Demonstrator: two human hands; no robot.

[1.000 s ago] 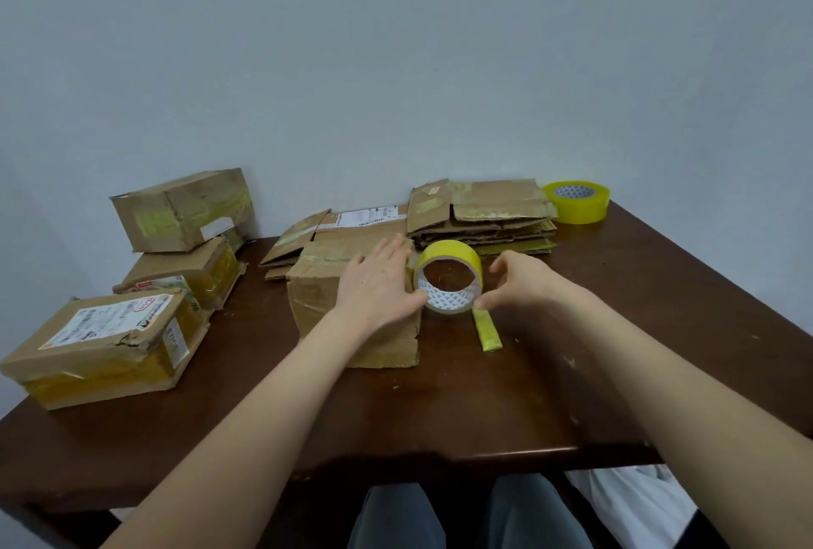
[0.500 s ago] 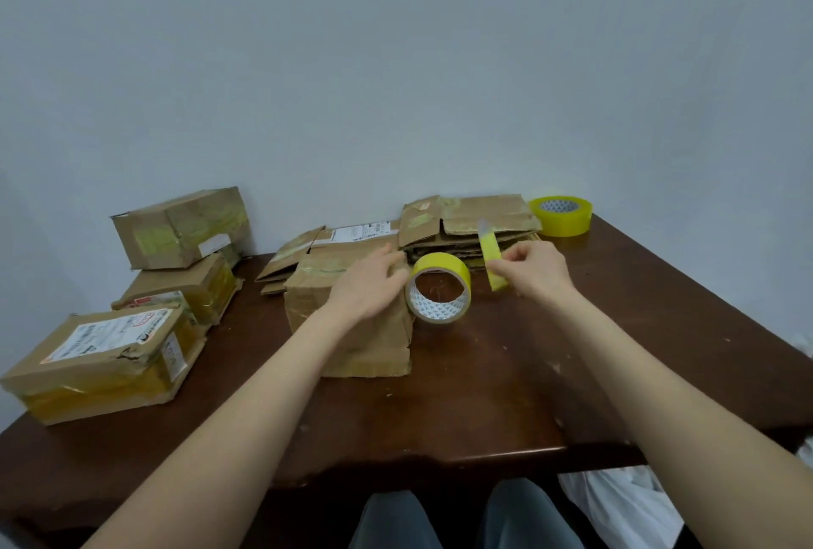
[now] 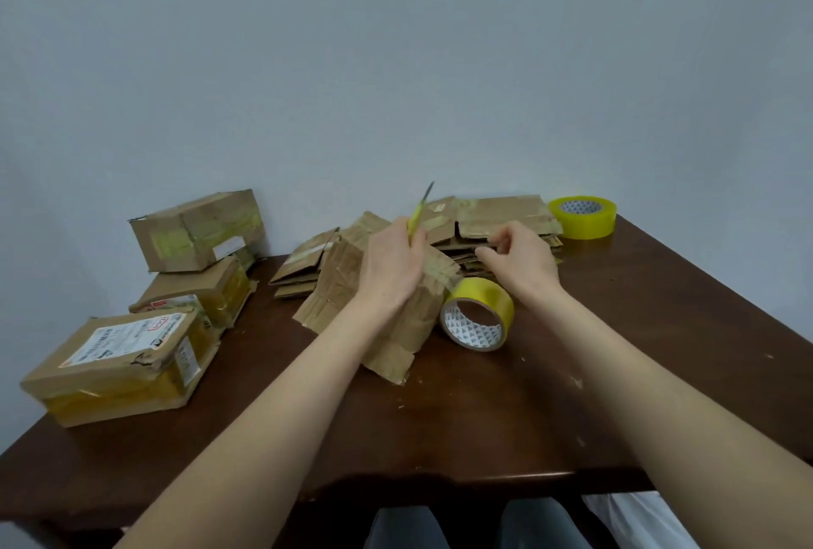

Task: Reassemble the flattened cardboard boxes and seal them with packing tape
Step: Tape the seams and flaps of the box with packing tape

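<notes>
1. Seemingly mid-seal: strip [image 3: 442, 278] stretched from tape roll [image 3: 477, 313] onto crumpled box [image 3: 338, 284], just left of the roll.
2. Next, probably: slice the strip, then press it flat.
3. Left hand [image 3: 389, 267] clamped on yellow cutter [image 3: 415, 221], above-left of the roll; right hand [image 3: 521, 258] apart, above the roll, fingers curled, on what cannot tell.
4. Box creased, torn-edged, patched with old tape.

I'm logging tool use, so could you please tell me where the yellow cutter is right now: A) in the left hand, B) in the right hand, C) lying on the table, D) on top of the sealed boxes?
A: the yellow cutter sticks up from the left hand, which grips its handle.
</notes>
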